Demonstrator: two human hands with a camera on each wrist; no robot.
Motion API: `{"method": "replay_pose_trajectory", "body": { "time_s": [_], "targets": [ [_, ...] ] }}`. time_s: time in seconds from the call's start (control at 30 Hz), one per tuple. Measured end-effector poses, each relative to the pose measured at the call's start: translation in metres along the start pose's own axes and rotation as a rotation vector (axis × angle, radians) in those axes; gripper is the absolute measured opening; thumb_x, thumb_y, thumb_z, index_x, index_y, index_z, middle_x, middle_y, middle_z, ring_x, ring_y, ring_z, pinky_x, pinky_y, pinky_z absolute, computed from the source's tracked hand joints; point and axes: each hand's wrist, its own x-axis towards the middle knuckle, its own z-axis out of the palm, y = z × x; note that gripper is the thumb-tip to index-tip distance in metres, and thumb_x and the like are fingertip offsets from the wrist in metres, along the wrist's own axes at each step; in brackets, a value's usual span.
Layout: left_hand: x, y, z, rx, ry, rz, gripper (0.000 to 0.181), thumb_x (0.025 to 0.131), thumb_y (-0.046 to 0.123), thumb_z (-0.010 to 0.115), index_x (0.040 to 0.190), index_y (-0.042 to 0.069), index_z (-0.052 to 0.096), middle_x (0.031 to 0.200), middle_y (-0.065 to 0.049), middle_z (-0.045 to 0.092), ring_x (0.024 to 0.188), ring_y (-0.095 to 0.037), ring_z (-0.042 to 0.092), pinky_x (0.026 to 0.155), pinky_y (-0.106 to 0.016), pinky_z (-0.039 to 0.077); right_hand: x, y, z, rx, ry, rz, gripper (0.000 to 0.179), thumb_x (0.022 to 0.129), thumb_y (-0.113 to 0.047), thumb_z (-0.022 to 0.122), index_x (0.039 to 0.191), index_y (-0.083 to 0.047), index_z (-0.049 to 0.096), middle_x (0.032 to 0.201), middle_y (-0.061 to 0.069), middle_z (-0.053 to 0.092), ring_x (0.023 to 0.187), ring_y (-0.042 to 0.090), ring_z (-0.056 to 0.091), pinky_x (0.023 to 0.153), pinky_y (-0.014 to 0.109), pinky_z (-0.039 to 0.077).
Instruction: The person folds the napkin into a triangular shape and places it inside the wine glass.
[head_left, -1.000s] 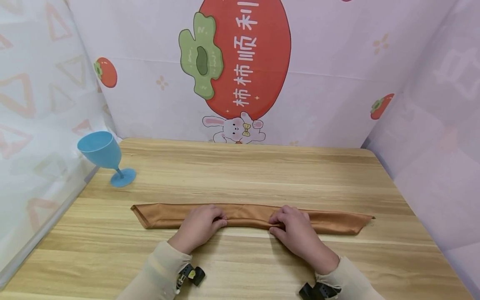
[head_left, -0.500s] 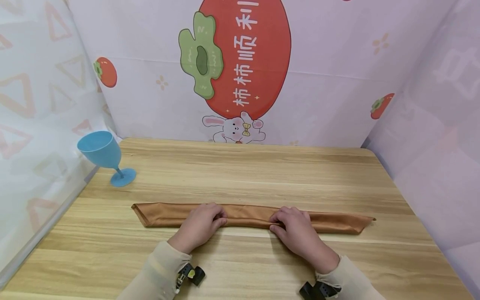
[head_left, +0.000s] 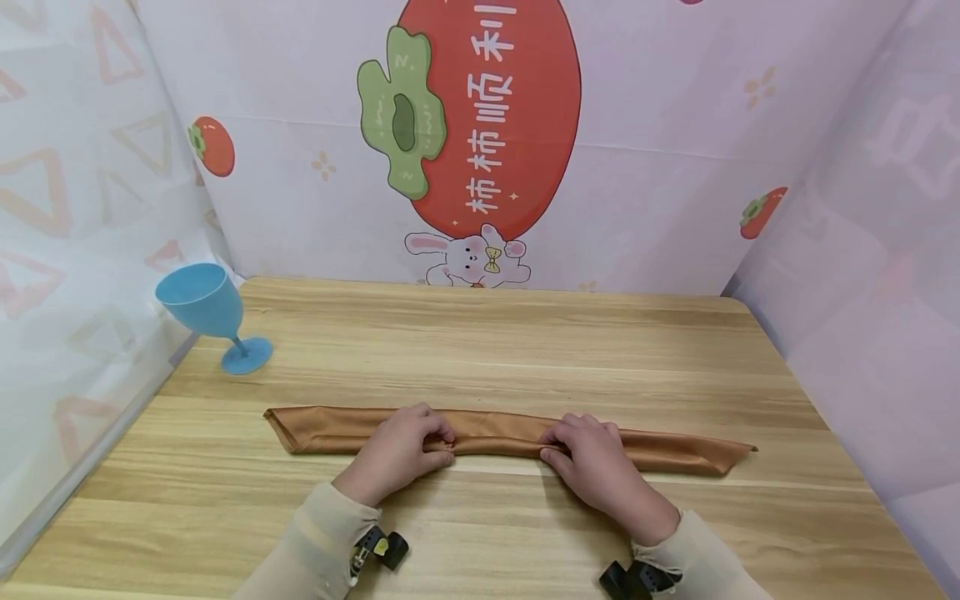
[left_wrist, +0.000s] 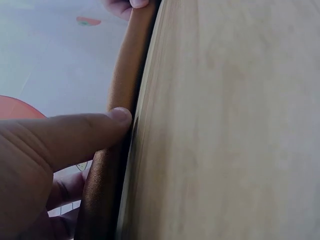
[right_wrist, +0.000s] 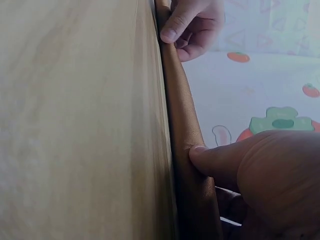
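A brown satin cloth (head_left: 498,425), folded into a long narrow strip, lies across the wooden table. My left hand (head_left: 401,450) pinches its near edge left of the middle. In the left wrist view, the thumb presses the rolled edge of the cloth (left_wrist: 126,70) with the fingers behind it. To the right of the middle, my right hand (head_left: 592,467) pinches the same edge between thumb and curled fingers. The right wrist view has that thumb on the rolled cloth (right_wrist: 181,100). Parts of the strip under both hands are hidden.
A blue goblet (head_left: 202,302) stands at the table's left edge, beyond the cloth's left end. Printed fabric walls (head_left: 660,108) close off the back and both sides of the table (head_left: 480,350).
My left thumb has moved slightly toward me, away from the fingertips. The cloth's right end has shifted a little to the right and nearer. My right hand stays almost in place.
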Motion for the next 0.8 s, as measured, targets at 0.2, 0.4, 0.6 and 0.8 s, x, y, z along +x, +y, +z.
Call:
{"method": "replay_pose_trajectory", "body": {
  "time_s": [0.2, 0.4, 0.6, 0.8],
  "targets": [
    [-0.0004, 0.0015, 0.0000, 0.027, 0.021, 0.028, 0.011, 0.084, 0.024, 0.082, 0.089, 0.023, 0.073, 0.086, 0.012, 0.058, 0.082, -0.011, 0.056, 0.078, -0.038, 0.046, 0.0005, 0.0006, 0.0002, -0.006, -0.015, 0.022, 0.006, 0.088, -0.019, 0.078, 0.090, -0.022, 0.073, 0.082, -0.014, 0.057, 0.086, 0.012, 0.053, 0.078, 0.040, 0.033],
    [-0.0006, 0.0029, 0.0008, 0.096, 0.047, 0.044, 0.008, 0.085, 0.026, 0.081, 0.091, 0.024, 0.076, 0.086, 0.013, 0.063, 0.084, -0.012, 0.059, 0.078, -0.038, 0.047, 0.0008, 0.0012, 0.0006, -0.015, -0.015, 0.028, 0.005, 0.088, -0.019, 0.078, 0.091, -0.022, 0.074, 0.082, -0.013, 0.056, 0.085, 0.012, 0.052, 0.077, 0.038, 0.032],
    [-0.0014, 0.0049, 0.0000, 0.147, 0.049, 0.030, 0.005, 0.087, 0.028, 0.078, 0.090, 0.026, 0.075, 0.086, 0.015, 0.064, 0.085, -0.012, 0.061, 0.079, -0.041, 0.047, 0.0026, 0.0023, 0.0022, 0.031, -0.008, 0.032, 0.013, 0.087, -0.017, 0.078, 0.088, -0.025, 0.068, 0.079, -0.015, 0.053, 0.079, 0.009, 0.049, 0.073, 0.036, 0.030],
    [-0.0010, 0.0072, -0.0009, 0.172, 0.057, 0.041, 0.005, 0.088, 0.028, 0.077, 0.090, 0.024, 0.076, 0.083, 0.014, 0.060, 0.079, -0.011, 0.059, 0.073, -0.037, 0.044, 0.0024, 0.0031, 0.0021, 0.030, 0.019, 0.025, 0.014, 0.085, -0.018, 0.081, 0.085, -0.027, 0.070, 0.081, -0.015, 0.056, 0.080, 0.010, 0.050, 0.073, 0.035, 0.030]
  ]
}}
